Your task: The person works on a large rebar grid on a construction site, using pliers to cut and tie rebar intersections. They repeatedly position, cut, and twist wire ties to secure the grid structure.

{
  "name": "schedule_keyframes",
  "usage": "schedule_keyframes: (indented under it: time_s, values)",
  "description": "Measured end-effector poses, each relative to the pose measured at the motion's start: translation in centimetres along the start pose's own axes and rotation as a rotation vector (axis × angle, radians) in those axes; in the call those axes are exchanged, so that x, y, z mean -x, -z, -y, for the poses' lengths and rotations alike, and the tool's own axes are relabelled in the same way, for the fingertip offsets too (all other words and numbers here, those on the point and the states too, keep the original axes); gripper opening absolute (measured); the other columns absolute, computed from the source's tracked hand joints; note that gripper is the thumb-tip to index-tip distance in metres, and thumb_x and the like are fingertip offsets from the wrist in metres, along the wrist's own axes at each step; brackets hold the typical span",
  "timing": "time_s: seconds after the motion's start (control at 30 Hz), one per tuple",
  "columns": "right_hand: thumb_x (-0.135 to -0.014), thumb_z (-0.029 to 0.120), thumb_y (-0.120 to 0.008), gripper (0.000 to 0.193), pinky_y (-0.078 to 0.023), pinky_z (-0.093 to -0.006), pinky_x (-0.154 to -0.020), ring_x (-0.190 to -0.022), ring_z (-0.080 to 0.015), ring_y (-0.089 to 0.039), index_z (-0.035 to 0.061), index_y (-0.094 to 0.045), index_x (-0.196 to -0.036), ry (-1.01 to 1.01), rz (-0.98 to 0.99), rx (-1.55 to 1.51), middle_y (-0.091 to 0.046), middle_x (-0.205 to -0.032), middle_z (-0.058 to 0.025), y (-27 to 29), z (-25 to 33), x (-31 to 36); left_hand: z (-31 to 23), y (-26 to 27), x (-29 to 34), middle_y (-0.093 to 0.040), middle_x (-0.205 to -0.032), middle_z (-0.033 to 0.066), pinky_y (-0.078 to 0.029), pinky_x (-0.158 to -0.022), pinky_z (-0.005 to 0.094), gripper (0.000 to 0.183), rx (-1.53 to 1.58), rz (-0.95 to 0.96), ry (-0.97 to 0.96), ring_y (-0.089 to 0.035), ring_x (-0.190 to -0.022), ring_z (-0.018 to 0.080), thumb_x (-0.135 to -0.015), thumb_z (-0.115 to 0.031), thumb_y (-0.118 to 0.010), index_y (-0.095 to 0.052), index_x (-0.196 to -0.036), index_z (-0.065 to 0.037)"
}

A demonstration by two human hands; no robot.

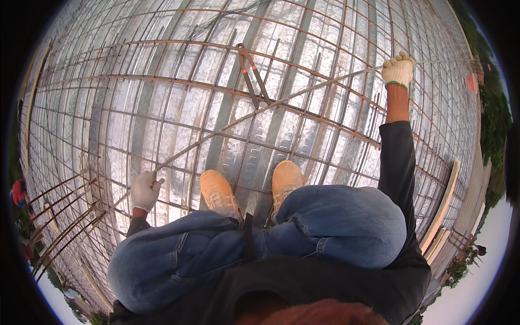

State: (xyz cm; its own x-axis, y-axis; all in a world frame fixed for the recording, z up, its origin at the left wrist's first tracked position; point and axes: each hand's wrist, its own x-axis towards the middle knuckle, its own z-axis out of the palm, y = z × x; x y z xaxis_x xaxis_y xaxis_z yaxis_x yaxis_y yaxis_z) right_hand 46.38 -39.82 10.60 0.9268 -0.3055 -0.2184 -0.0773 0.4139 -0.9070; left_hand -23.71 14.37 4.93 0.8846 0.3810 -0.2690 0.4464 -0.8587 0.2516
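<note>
A long thin steel reinforcing bar (216,132) runs slantwise over the rebar grid, from lower left to upper right. Wrapped round it at the lower left is my left hand (145,190) in a pale work glove, low beside my left knee. My right hand (398,70), gloved with a green cuff edge, is closed in a fist on the same bar, arm stretched far out to the right. The bar extends past both fists. Between my hands, a pair of pincers (260,84) with orange bands on its handles lies on the grid, the handle ends close to the bar.
The tied rebar grid (189,82) covers ridged metal decking (184,114) beneath my tan boots (219,189). Bar ends (65,233) jut out at the lower left. Timber boards (441,208) edge the right side. Someone in red (19,192) is at the far left.
</note>
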Motion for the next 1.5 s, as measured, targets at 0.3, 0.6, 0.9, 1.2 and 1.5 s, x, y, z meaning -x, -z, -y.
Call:
schedule_keyframes:
  time_s: [0.3, 0.6, 0.9, 1.2, 1.5]
  values:
    - [-0.097, 0.026, -0.046, 0.018, -0.033, -0.0328, -0.049, -0.050, -0.0121, -0.034, 0.0160, -0.046, -0.083, 0.128, 0.008, -0.460, -0.040, -0.068, 0.0042, 3.8, 14.9, -8.4, 6.2, 2.2, 2.7, -0.058, -0.079, 0.0183, -0.044, -0.068, 0.0526, 0.036, 0.013, -0.182, 0.102, -0.059, -0.074, 0.0431, -0.093, -0.020, -0.088, -0.058, -0.081, -0.002]
    - [-0.107, 0.038, -0.050, 0.034, -0.048, -0.0386, -0.066, -0.066, -0.0168, -0.054, 0.0112, -0.059, -0.090, 0.060, 0.683, 0.089, -0.055, -0.074, -0.0016, -17.1, 3.9, 5.4, 1.0, 2.6, -1.0, -0.065, -0.092, 0.0170, -0.053, -0.075, 0.0435, 0.024, 0.156, -0.338, 0.291, -0.064, -0.079, 0.0369, -0.100, -0.021, -0.082, -0.066, -0.101, -0.003]
    - [-0.109, 0.069, -0.063, 0.072, -0.059, -0.0396, -0.087, -0.098, -0.0237, -0.074, -0.0002, -0.081, -0.118, -0.599, 1.866, 0.778, -0.073, -0.098, -0.0103, -8.1, -11.1, 40.5, -10.4, 3.3, -3.8, -0.055, -0.089, -0.0063, -0.043, -0.075, 0.0255, 0.008, 0.997, -0.353, 0.319, -0.047, -0.083, 0.0059, -0.103, -0.009, -0.074, -0.069, -0.102, -0.004]
    - [-0.114, 0.030, -0.067, 0.029, -0.066, -0.0341, -0.085, -0.099, -0.0181, -0.075, 0.0038, -0.072, -0.124, -0.855, 0.915, 0.306, -0.074, -0.106, -0.0056, -8.7, -10.4, 39.6, -23.2, 2.8, -5.1, -0.061, -0.086, 0.0104, -0.051, -0.069, 0.0435, 0.034, 0.563, 0.215, -0.370, -0.065, -0.073, 0.0303, -0.094, -0.024, -0.089, -0.060, -0.088, -0.005]
    - [-0.124, 0.027, -0.049, 0.044, -0.040, -0.0272, -0.059, -0.067, -0.0059, -0.043, -0.0106, -0.063, -0.144, -0.872, 1.134, 0.441, -0.049, -0.081, 0.0055, -5.6, -8.1, 39.6, -22.1, 2.5, -5.1, -0.069, -0.093, 0.0117, -0.057, -0.076, 0.0487, 0.036, 0.368, 0.374, -0.619, -0.074, -0.085, 0.0372, -0.097, -0.043, -0.082, -0.070, -0.095, -0.009]
